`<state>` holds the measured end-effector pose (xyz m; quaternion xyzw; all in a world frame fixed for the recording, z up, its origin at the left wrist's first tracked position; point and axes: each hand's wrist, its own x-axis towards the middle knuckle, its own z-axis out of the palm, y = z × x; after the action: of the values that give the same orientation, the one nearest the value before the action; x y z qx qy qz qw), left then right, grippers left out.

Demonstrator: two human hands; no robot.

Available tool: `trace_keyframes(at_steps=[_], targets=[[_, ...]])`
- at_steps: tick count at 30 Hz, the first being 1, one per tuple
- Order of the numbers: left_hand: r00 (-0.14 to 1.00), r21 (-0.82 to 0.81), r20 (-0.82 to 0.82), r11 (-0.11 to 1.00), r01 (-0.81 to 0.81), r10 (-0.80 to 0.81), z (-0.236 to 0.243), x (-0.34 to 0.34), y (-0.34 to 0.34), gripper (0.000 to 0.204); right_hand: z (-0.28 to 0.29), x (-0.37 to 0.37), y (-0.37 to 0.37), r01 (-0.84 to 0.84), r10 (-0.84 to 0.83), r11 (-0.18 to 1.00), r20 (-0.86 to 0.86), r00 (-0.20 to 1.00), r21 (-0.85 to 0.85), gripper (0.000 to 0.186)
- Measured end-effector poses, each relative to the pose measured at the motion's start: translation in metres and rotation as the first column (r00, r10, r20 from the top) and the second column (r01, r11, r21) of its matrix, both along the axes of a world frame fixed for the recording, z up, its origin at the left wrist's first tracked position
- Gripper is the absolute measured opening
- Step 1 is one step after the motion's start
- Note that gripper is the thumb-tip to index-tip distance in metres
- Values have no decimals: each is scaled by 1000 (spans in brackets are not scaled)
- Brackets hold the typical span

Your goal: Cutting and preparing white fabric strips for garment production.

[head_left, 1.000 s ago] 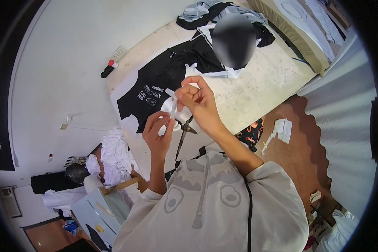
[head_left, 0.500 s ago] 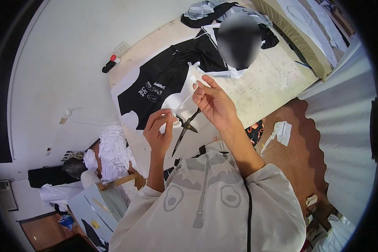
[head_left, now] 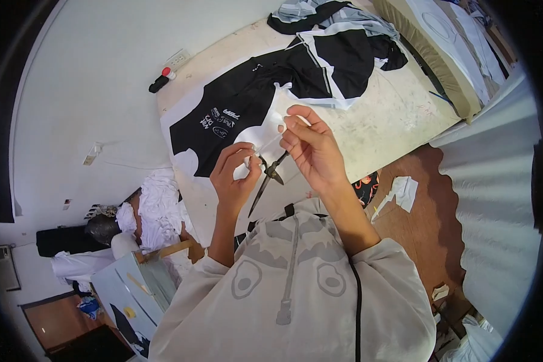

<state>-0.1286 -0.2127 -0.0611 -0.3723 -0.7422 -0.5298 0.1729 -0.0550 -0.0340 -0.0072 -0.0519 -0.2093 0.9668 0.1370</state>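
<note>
A thin white strip (head_left: 271,143) runs slantwise between my hands, above the near part of the table. My left hand (head_left: 234,174) pinches its lower end between thumb and fingers. The upper end is between the thumb and forefinger of my right hand (head_left: 315,148), the other fingers being loosely curled. Dark metal scissors (head_left: 274,174) lie under the strip with blades apart, partly hidden by my left hand. Just beyond is a flat black fabric piece (head_left: 193,136) with white printed markings and a white border. Another black fabric piece with white bands (head_left: 349,63) lies farther right.
The pale table (head_left: 398,114) has a stained top. Grey and black cloth (head_left: 338,15) is heaped at its far end. A small black-and-red bottle (head_left: 160,81) stands by the wall. White cloth (head_left: 160,205) is piled at left. Paper scraps (head_left: 405,192) lie on the brown floor at right.
My left hand has risen slightly, closer to my right hand, and its fingers have curled more. The strip now shows more faintly. The view has shifted a little.
</note>
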Motion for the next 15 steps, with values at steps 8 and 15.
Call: trace_keyframes(at_steps=[8,15], targets=[[996,27,-31,996,90,-89,-17,-9,-11,25,11,15,2,-5,2,995,-32,999,-102,18],[993,45,-36,992,117,-115,-10,-8,-13,24,11,25,7,-34,25,990,-63,998,-135,10]])
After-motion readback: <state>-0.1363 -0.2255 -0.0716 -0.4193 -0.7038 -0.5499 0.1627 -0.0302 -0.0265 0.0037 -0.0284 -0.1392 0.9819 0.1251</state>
